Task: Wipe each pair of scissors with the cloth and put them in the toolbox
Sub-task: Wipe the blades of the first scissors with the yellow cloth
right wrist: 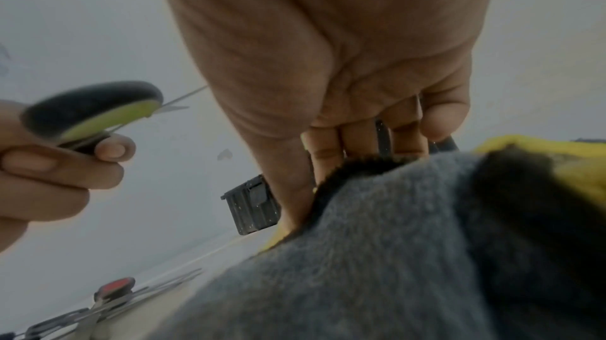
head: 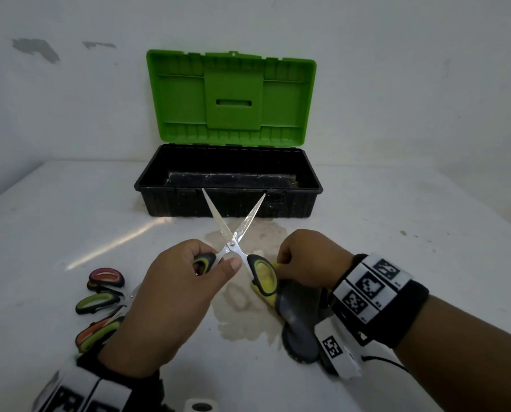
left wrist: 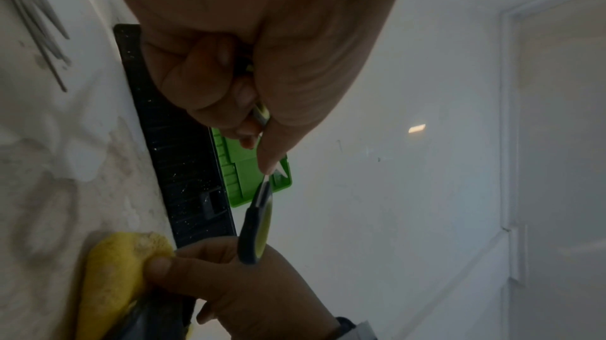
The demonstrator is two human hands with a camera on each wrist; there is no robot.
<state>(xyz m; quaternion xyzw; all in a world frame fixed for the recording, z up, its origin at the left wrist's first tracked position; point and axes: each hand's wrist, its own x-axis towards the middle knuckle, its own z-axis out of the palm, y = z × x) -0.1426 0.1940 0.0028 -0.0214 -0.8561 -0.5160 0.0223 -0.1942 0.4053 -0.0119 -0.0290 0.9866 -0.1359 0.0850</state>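
Green-and-black scissors (head: 233, 243) are up off the table with the blades spread in a V toward the toolbox (head: 189, 203). My left hand (head: 215, 264) grips their left handle; the free right handle (left wrist: 255, 229) hangs over the cloth. My right hand (head: 284, 263) pinches the yellow-and-grey cloth (head: 296, 307), which trails down onto the table. In the right wrist view my fingers (right wrist: 406, 138) curl into the cloth (right wrist: 377, 242). The toolbox is black, open and looks empty, its green lid (head: 230, 96) standing upright.
Several more scissors (head: 102, 301) with red, green and orange handles lie on the white table at the near left, partly hidden by my left arm. A brownish wet stain (head: 242, 310) spreads under my hands. A white roll (head: 200, 407) shows at the bottom edge.
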